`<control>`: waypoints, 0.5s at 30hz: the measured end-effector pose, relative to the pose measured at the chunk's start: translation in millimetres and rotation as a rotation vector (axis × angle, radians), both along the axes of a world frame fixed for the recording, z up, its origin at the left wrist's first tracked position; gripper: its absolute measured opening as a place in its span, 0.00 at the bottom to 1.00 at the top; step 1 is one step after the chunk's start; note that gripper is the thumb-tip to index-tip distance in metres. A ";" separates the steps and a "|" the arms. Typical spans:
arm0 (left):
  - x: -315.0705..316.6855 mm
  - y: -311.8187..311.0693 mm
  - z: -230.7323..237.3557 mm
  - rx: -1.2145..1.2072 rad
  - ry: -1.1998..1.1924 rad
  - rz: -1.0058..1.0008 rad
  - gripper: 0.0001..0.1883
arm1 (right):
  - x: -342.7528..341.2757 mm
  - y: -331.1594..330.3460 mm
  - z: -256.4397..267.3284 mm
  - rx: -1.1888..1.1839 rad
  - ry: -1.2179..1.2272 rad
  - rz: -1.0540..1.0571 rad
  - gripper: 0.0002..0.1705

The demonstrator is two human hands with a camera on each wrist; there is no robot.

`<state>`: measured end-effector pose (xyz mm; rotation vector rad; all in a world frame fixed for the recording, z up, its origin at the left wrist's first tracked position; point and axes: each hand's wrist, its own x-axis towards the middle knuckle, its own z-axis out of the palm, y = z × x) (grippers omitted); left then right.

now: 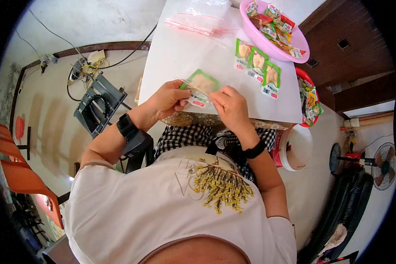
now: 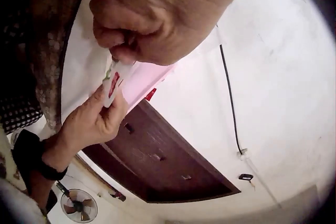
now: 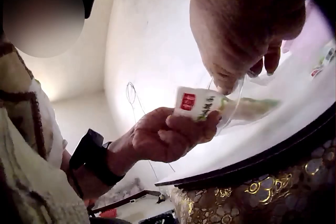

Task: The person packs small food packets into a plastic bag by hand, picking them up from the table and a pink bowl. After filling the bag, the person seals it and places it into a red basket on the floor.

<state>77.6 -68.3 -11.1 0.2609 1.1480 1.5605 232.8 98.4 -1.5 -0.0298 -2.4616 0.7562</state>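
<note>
Green-and-white packet [image 1: 204, 82] being held between both hands

Much of the left-hand edge of the packet is being covered by the curled fingers of the left hand [image 1: 169, 99], and its lettering is being left too small and blurred to read. In the left wrist view, most of the packet is being hidden behind the near hand. A clear bag [image 3: 236, 109] is being seen around part of the packet, but its full outline is being lost against the white table [image 1: 163, 66]. How far the packet is being enclosed cannot be told.

The packet is being gripped by the left thumb and fingers, while the bag's edge is being pinched between the thumb and fingers of the right hand [image 1: 231, 108]. A green border, a pale middle, a white lower part with dark print and a red label are being shown.

Beyond the right fingers, three similar packets [image 1: 257, 60] are being laid in a slanting row, with a pink basin [image 1: 262, 39] of mixed packets being kept farther out. A red basket [image 1: 300, 72] is being partly hidden by the table edge. Beyond the left fingers, clear bags [image 1: 198, 20] are being kept in a pile, cut off at the top.
</note>
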 end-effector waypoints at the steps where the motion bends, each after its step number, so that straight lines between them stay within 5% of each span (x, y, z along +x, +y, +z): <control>1: 1.4 3.7 -3.7 0.044 0.010 0.008 0.13 | -0.5 -2.3 0.7 0.011 -0.005 0.016 0.09; 7: 8.2 17.7 -25.6 0.194 0.335 0.112 0.19 | 2.3 -6.8 -3.7 0.039 -0.042 -0.010 0.07; 11: 1.0 -0.7 -0.7 -0.336 1.118 -0.211 0.27 | 7.1 -0.1 -11.3 0.044 -0.056 -0.028 0.07; 14: 4.5 -5.7 -7.3 -0.129 1.865 0.083 0.29 | 9.9 -0.7 -7.8 0.024 -0.057 -0.024 0.07; 15: 7.0 -1.7 0.3 -0.084 1.923 0.108 0.28 | 10.1 -1.8 -6.3 0.009 -0.062 -0.021 0.07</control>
